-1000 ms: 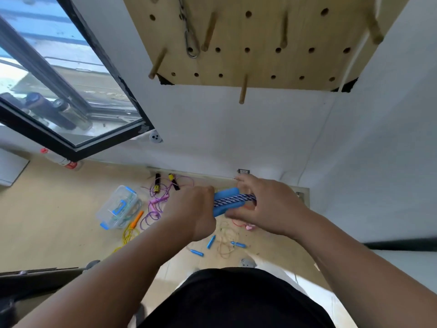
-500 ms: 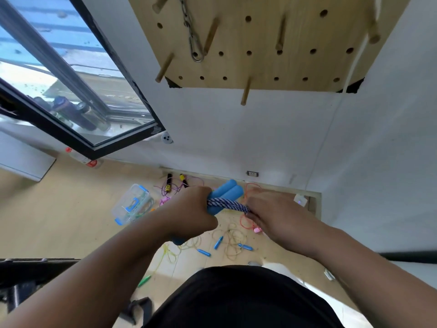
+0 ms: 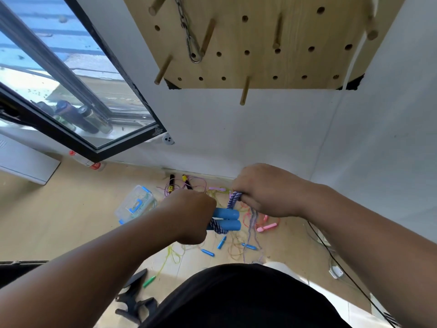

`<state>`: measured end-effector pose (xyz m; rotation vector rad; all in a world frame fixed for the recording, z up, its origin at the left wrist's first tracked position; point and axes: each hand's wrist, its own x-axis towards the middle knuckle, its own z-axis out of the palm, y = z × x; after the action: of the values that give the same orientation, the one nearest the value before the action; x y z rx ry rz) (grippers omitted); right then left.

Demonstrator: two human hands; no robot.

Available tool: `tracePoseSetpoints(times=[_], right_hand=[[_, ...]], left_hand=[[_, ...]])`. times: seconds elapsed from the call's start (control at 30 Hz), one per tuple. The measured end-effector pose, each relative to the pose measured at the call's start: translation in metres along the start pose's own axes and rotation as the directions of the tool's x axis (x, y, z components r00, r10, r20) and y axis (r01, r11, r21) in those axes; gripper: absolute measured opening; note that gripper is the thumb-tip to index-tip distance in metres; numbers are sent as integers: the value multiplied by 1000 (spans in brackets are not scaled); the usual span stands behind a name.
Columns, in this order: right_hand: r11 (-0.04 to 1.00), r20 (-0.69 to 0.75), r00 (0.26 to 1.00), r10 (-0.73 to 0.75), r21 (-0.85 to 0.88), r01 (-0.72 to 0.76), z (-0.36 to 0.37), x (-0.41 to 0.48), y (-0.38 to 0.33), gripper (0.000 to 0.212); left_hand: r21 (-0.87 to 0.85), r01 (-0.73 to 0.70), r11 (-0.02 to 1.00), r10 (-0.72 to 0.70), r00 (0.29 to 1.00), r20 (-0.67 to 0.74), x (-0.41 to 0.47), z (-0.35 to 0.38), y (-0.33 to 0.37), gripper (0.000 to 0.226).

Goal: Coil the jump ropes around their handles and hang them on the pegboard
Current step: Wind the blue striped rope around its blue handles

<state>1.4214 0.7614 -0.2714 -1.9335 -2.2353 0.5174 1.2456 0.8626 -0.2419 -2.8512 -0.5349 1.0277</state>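
My left grip (image 3: 189, 216) is closed round the two blue handles (image 3: 227, 219). They lie side by side and stick out to the right of my fist, their free ends pointing toward my other hand. The braided purple-and-white rope (image 3: 233, 200) crosses the handles just beside my left knuckles and rises up and to the right into my right grip (image 3: 267, 190), whose fingers are curled over it and pinch it tight. A looser length of the same rope hangs from under the right grip toward the floor (image 3: 71, 221). I cannot tell how many turns sit on the handles, because my left grip covers that part. Well above both grips, the wooden pegboard (image 3: 260, 43) hangs on the white wall with a metal chain (image 3: 189, 36) on it, and its lowest peg (image 3: 244, 91) is over the gap between my grips. Below them, other jump ropes lie tangled on the floor: pink handles (image 3: 267, 227) under the right grip, small blue handles (image 3: 221, 242) beneath the ones I hold, and a green handle (image 3: 149, 281) under my left forearm. A clear plastic box (image 3: 136, 205) with blue latches sits just left of my left grip, and black-and-yellow handles (image 3: 171, 183) lie beyond it by the wall.
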Motion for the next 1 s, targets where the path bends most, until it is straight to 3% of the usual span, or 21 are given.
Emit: tracePoseSetpoints(times=[0.13, 0.3, 0.37, 0.43, 0.47, 0.6, 0.8, 0.93, 0.97, 1.0], right_hand=[[987, -12, 995, 104, 126, -102, 0, -6, -21, 23], [919, -236, 915, 328, 304, -251, 23, -19, -30, 40], [920, -348, 868, 355, 293, -258, 32, -24, -27, 44], [942, -472, 818, 328, 228, -246, 44, -27, -25, 36], [940, -472, 817, 332, 240, -244, 50, -28, -25, 34], [838, -234, 860, 453, 442, -321, 70, -30, -20, 39], [710, -102, 834, 543, 586, -391, 79, -33, -10, 62], [468, -25, 841, 540, 839, -276, 73, -42, -11, 60], [477, -52, 853, 520, 845, -240, 71, -44, -10, 56], [552, -105, 873, 476, 809, -203, 68, -45, -10, 51]], left_hand=[[-42, 145, 989, -146, 989, -19, 14, 5, -14, 24], [-339, 257, 905, -312, 943, -119, 21, 8, -29, 20], [-428, 259, 866, -344, 929, -134, 21, 10, -29, 19], [-531, 261, 806, -375, 920, -117, 20, 12, -27, 20], [-616, 248, 748, -381, 920, -92, 19, 12, -25, 20], [-895, 134, 425, -346, 938, -24, 13, 1, -17, 19], [-917, 94, 388, -248, 969, -5, 7, -9, -13, 20], [-942, 56, 331, -177, 984, -4, -1, -13, -14, 21], [-947, 41, 319, -153, 988, -8, -4, -15, -14, 22], [-952, 25, 306, -123, 992, -13, -8, -17, -13, 23]])
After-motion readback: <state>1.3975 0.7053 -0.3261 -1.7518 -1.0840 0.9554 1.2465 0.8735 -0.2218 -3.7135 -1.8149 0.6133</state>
